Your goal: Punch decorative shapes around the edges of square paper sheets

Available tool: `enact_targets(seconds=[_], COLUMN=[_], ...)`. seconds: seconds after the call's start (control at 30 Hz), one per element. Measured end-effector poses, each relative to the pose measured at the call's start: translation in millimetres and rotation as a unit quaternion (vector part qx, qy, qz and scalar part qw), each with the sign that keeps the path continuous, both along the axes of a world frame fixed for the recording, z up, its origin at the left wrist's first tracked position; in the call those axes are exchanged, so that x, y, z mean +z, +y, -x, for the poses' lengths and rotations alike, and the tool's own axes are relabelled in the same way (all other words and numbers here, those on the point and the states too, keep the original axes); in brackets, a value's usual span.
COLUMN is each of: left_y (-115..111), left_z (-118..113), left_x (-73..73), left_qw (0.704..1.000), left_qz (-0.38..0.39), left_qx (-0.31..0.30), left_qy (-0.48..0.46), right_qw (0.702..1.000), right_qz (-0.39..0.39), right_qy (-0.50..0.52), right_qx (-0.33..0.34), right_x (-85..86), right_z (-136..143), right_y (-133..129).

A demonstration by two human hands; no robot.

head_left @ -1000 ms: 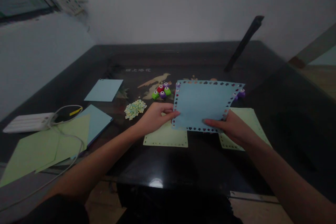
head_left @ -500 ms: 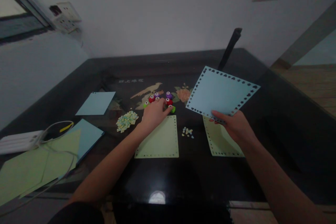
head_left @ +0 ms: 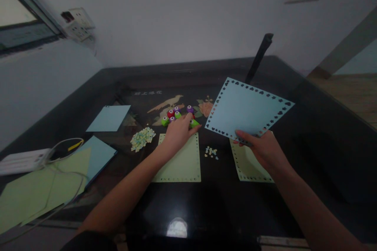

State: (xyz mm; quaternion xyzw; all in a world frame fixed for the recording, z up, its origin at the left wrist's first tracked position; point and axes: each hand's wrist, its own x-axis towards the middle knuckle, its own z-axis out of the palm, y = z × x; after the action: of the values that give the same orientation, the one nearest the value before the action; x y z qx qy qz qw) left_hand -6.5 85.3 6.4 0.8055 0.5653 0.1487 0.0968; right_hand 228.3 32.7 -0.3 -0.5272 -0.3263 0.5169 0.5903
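Observation:
My left hand (head_left: 178, 131) reaches over a cluster of small craft paper punches with round white buttons. Its thumb and index finger are apart, on either side of a green paper punch (head_left: 193, 123); a red one is partly hidden behind the fingers. More punches sit just beyond, among them a red punch (head_left: 171, 113) and a purple punch (head_left: 190, 108). My right hand (head_left: 263, 145) pinches the lower edge of a light blue paper sheet (head_left: 247, 108), held tilted above the table. Small shapes are punched out along the sheet's borders.
Two green sheets with punched borders lie below, a middle sheet (head_left: 182, 160) and a right sheet (head_left: 250, 164). Paper cutouts form a large pile (head_left: 142, 139) and a small scatter (head_left: 211, 152). At left are blue paper (head_left: 108, 118), green paper (head_left: 35, 192) and a white power strip (head_left: 23, 160) with a cable.
My left hand has shifted slightly right, and its thumb has moved outward past the green punch. The blue sheet stays in my right hand, nearly still. The whole view has dropped a little.

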Motion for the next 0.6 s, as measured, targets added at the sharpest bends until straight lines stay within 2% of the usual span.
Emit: enact_targets(seconds=[0.07,0.1,0.17,0.23,0.33,0.43,0.6], left_y=[-10.2,-16.9,-31.9,-46.3,-60.4,-64.9,-65.9], left_z=[1.9,1.1,-3.9,-11.2,-19.5,-20.0,-15.6], left_x=[2.3,1.7,-1.7,-5.7,-8.0,-6.0,-6.3], left_qw=[0.982,0.952,0.869,0.802,0.735,0.705,0.706], left_qz=[0.084,0.142,0.251,0.321,0.371,0.378,0.379], left_qx=[-0.037,-0.047,-0.034,-0.005,0.001,0.003,0.030], left_qy=[-0.165,-0.265,-0.426,-0.504,-0.567,-0.600,-0.598], right_qw=[1.000,1.000,1.000,1.000,1.000,1.000,0.994], right_qz=[-0.001,-0.003,-0.005,-0.007,-0.007,-0.005,-0.039], right_qy=[-0.001,-0.001,0.001,0.000,-0.004,-0.008,-0.100], right_qx=[-0.001,-0.001,-0.002,-0.006,-0.009,-0.004,-0.018], right_x=[0.9,1.4,3.0,4.7,6.9,7.1,-0.7], right_z=[-0.4,-0.6,-0.5,0.1,1.2,1.8,1.0], right_y=[-0.3,-0.5,-1.4,-2.6,-5.1,-8.6,-17.3])
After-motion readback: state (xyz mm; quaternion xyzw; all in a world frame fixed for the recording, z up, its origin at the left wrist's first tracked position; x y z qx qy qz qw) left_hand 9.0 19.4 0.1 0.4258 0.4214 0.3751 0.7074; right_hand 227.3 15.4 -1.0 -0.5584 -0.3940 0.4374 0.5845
